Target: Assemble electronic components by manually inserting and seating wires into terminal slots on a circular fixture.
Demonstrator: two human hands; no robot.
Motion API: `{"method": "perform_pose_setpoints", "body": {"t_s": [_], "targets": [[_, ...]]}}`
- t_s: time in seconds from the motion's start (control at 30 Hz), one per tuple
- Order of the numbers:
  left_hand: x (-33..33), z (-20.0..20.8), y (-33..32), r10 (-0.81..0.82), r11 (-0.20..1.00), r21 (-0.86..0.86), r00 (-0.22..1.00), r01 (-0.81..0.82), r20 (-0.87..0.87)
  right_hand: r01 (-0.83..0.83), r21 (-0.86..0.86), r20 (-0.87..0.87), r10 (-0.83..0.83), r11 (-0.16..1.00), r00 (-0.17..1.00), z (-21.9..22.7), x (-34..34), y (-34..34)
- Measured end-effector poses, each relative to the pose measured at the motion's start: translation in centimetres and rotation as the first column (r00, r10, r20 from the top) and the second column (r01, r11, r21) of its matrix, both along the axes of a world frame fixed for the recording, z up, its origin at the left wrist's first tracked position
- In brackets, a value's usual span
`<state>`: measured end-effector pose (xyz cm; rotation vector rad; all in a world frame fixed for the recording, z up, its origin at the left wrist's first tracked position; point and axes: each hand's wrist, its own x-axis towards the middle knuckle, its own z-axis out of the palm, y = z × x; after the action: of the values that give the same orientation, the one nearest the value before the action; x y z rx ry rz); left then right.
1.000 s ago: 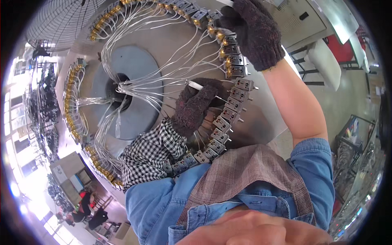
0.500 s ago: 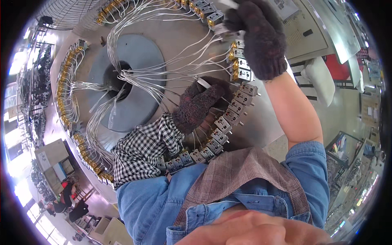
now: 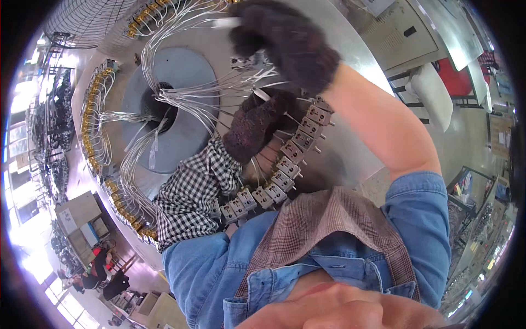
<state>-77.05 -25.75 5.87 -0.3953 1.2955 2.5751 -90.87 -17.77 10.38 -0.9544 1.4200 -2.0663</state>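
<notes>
While the left hand (image 3: 255,129) holds a slim white piece (image 3: 262,95) beside the metal blocks (image 3: 292,152) and the blurred right hand (image 3: 290,46) grips a white object (image 3: 226,22), the pale wires (image 3: 178,97) are best kept unsnagged.

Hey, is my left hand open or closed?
Closed: your left hand is curled around a white stick, whose end pokes out of the grip.

The right hand (image 3: 285,41), blurring, is partly hiding the metal blocks (image 3: 292,152); the left hand (image 3: 253,130) is covering some wires (image 3: 171,99); the top edge is cropping the fan guard (image 3: 82,22).
</notes>
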Motion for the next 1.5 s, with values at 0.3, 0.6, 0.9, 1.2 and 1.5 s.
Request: {"method": "perform_pose_setpoints", "body": {"t_s": [0.3, 0.6, 0.9, 1.2, 1.5], "targets": [[-1.1, -0.2, -0.3, 0.007, 1.0, 0.003, 0.995, -0.006, -0.103, 0.318, 0.181, 0.562, -0.363, 0.931, 0.743, -1.2, 4.8, 13.8], [-3.3, -0.3, -1.3, 0.111, 0.978, -0.17, 0.993, -0.116, -0.042, 0.258, 0.101, 0.728, -0.248, 0.961, 0.64, -3.9, 3.6, 15.6], [-6.5, -2.4, -5.0, 0.402, 0.913, 0.01, 0.894, -0.408, -0.199, 0.187, 0.03, 0.758, -0.144, 0.982, 0.637, -5.3, 1.7, 14.5], [-9.2, -2.6, -5.4, 0.38, 0.923, 0.01, 0.903, -0.386, -0.203, 0.284, 0.09, 0.716, -0.261, 0.955, 0.648, -5.7, 2.2, 14.4], [-9.5, -0.8, 0.1, 0.299, 0.947, -0.058, 0.932, -0.316, -0.205, 0.491, 0.187, 0.652, -0.481, 0.851, 0.586, -5.5, 3.5, 14.8]]}}
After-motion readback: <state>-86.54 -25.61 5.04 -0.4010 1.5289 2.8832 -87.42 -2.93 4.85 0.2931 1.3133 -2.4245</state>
